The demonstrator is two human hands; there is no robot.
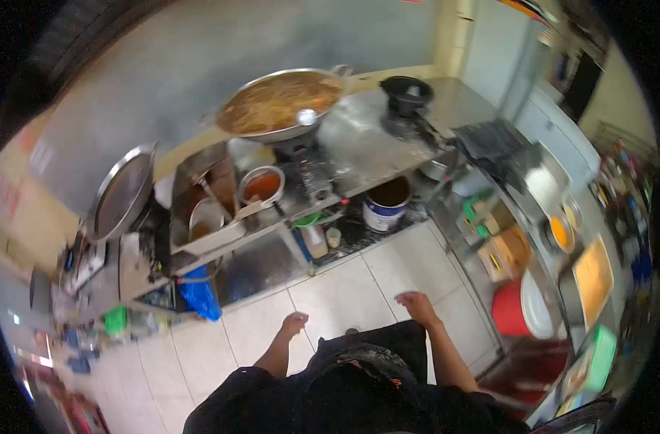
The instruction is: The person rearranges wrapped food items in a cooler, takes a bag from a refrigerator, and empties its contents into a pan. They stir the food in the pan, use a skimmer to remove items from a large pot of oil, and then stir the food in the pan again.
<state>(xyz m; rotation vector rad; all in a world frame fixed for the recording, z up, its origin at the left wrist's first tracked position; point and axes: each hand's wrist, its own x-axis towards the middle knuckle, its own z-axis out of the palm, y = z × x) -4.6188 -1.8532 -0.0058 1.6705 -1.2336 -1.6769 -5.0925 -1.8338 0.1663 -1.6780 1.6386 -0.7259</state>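
Note:
My left hand [295, 323] hangs above the tiled floor in front of my body, fingers loosely bent, with nothing visible in it. On the other side, my right hand [415, 305] is held over the tiles by my dark apron [388, 343], empty, fingers slightly apart. Neither hand touches the steel counter [359, 170] ahead. On that counter are a large wok of bubbling brown liquid [279, 101], a bowl of reddish sauce [262, 186] and a metal tray [207, 242] holding a ladle. A white-and-blue bucket [385, 206] stands beneath the counter.
At right, a steel shelf unit carries a red bucket [509, 307], a cardboard box [505, 253] and a tray of orange-yellow food [594, 278]. A black pan [407, 94] sits at the back. The blue plastic bag [200, 293] hangs from the counter's front edge at left.

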